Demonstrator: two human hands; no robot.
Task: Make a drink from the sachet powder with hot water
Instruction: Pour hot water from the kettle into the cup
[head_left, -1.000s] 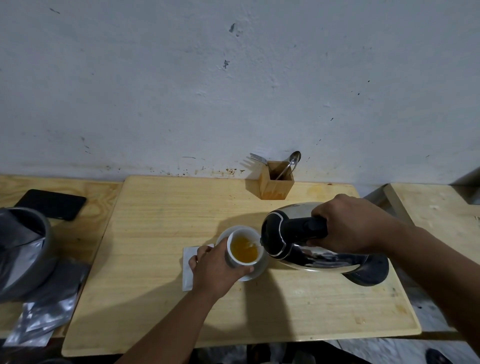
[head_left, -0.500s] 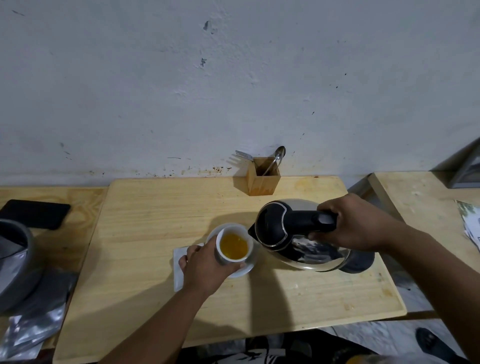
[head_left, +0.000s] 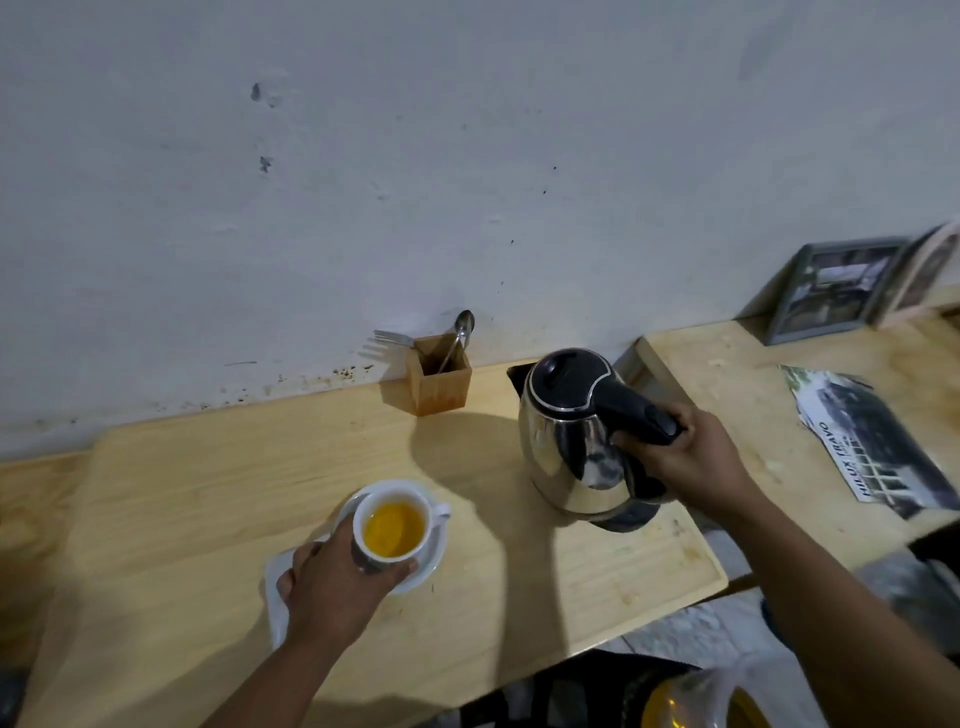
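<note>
A white cup (head_left: 393, 530) full of orange-yellow liquid sits on a white saucer (head_left: 431, 564) on the wooden table (head_left: 208, 499). My left hand (head_left: 337, 582) wraps around the cup's near side. A white sachet or paper (head_left: 275, 592) lies under that hand, mostly hidden. To the right, a steel kettle (head_left: 566, 447) with a black lid stands upright, its base at the table surface. My right hand (head_left: 680, 462) grips its black handle.
A wooden holder (head_left: 439, 382) with a spoon and a fork stands against the wall behind the cup. A second table on the right carries a magazine (head_left: 872, 441) and a framed picture (head_left: 836, 291). A yellow-topped container (head_left: 696, 701) shows below the table's front edge.
The kettle has swung from tilted over the cup to upright and moved right and back, away from the cup. My left hand stays on the cup. The view has shifted right.
</note>
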